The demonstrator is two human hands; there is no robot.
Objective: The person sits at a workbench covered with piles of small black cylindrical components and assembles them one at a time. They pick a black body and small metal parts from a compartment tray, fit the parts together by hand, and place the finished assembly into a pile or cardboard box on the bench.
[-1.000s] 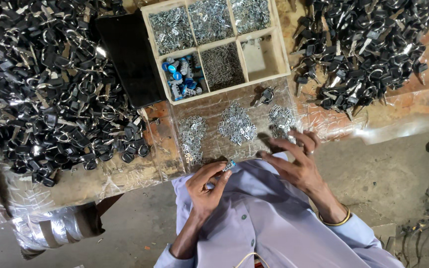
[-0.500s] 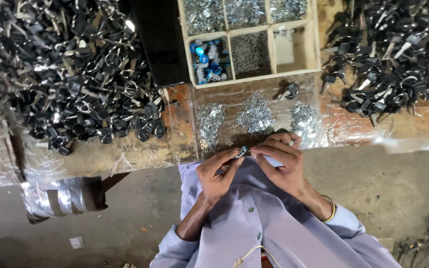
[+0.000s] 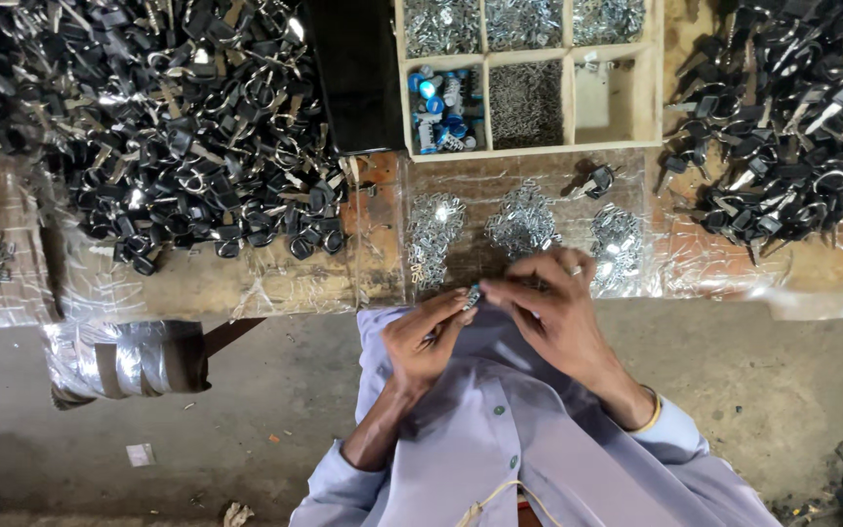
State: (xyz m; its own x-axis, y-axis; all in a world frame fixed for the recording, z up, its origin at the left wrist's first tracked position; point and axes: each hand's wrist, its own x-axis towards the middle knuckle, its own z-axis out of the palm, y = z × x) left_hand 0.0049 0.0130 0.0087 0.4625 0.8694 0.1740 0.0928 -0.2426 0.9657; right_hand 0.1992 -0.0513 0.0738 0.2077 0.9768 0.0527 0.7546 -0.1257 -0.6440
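both hands, left hand (image 3: pixel 421 342) and right hand (image 3: pixel 548 312), pinch one small metal part (image 3: pixel 473 294) (mostly hidden, kind unclear) in their fingers.

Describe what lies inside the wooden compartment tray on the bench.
The wooden tray holds silvery metal parts, blue and white pieces, one near-empty compartment. Its upper compartments are cut off.

Both hands (image 3: pixel 500 317) pinch part (image 3: pixel 473 295) (small).

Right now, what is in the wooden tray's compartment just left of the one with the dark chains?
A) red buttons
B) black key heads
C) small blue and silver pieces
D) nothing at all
C: in the wooden tray, the compartment left of the dark chains holds small blue and silver pieces.
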